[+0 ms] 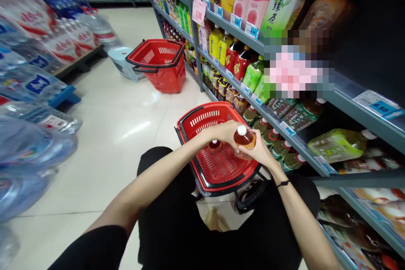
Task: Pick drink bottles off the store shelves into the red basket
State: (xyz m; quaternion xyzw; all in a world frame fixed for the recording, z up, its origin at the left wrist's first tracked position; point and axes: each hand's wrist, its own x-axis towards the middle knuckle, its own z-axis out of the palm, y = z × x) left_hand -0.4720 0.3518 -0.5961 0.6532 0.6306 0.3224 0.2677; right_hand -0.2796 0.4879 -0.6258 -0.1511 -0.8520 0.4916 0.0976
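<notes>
Over the right side of a red shopping basket (218,186), both my hands are closed around a drink bottle (244,138) with a white cap and reddish-brown liquid. My left hand (228,131) grips it from the far left side, its fingers partly hidden behind the bottle. On the near right side my right hand (260,152) wraps round it, a dark band on that wrist. Another bottle with a white cap and similar dark liquid, a drink bottle (215,146), stands inside the basket, partly covered by my left forearm. The basket is on the floor between my knees.
Shelves of bottled drinks (253,71) run close along the right. A second red basket (164,74) stands ahead, beside a light-blue step stool (123,63). Packs of bottled water (34,84) are stacked along the left. Tiled floor (120,135) lies between.
</notes>
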